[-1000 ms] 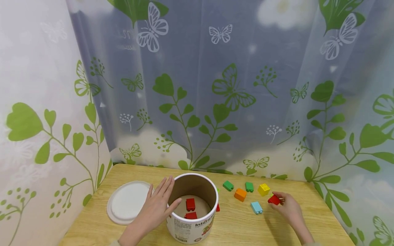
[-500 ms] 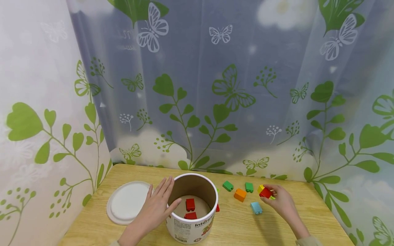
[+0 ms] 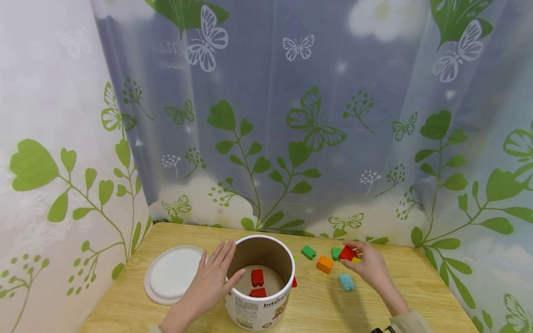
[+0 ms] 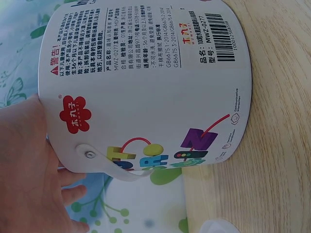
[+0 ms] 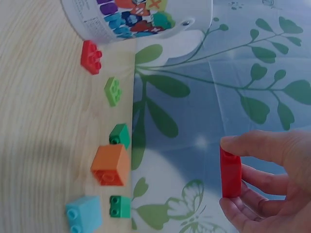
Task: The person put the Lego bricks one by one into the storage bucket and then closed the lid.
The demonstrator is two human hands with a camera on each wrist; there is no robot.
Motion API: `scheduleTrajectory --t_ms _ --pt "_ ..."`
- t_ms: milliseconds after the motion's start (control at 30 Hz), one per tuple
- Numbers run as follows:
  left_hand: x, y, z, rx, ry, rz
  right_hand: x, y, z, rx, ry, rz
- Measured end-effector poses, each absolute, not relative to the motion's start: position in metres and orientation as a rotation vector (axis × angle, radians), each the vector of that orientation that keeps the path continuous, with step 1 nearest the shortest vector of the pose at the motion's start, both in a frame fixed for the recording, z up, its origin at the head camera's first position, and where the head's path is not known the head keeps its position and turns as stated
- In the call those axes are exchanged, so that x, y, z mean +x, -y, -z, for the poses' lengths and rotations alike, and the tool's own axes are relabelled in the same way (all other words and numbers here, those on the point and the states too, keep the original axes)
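"What is the right hand (image 3: 370, 267) doing?"

"It is pinching a red block (image 3: 347, 253) between thumb and fingers, holding it above the table (image 3: 316, 307), between two and three o'clock from the bucket (image 3: 250, 311)."

"And the left hand (image 3: 213, 280)?"

"That one is resting at the bucket's nine o'clock rim, its fingers lying straight and apart."

"What is sitting inside?"

"Two other red blocks (image 3: 257, 277) are lying on the bottom."

"And around it?"

"The white lid (image 3: 176, 273) is lying at nine o'clock. An orange block (image 3: 325, 264) and two green blocks (image 3: 308, 251) are sitting between two and three, a blue block (image 3: 346, 282) at three. A yellow block (image 3: 356, 260) is peeking out beside the right hand's fingers."
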State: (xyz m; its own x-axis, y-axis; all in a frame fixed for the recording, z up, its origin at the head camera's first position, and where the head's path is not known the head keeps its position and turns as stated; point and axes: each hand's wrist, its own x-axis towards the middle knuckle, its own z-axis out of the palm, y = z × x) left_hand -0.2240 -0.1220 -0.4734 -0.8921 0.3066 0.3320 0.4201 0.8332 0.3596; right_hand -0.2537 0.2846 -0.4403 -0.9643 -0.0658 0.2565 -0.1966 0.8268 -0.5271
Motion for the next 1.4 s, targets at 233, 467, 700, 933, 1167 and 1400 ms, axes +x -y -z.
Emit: scheduleTrajectory --t_ms 233,467,700,933,1167,1400 --pt "-0.224 0.122 0.475 -0.548 2.776 0.613 -0.257 -0.267 0.431 0.231 2.782 -0.843" --pt "-0.223 0.123 0.475 -0.551 2.784 0.623 -0.262 -0.249 0.424 0.300 2.756 -0.877" --pt "-0.223 0.123 0.475 -0.541 2.785 0.635 -0.267 -0.231 0.419 0.365 2.753 -0.922" --pt "-0.224 0.123 0.475 -0.542 2.785 0.625 -0.270 -0.207 0.414 0.407 2.725 -0.910" --pt "-0.223 0.122 0.474 -0.547 2.782 0.615 -0.272 -0.179 0.410 0.508 2.710 -0.956" --pt "-0.222 0.122 0.472 -0.549 2.777 0.627 -0.272 -0.151 0.410 0.559 2.706 -1.007"
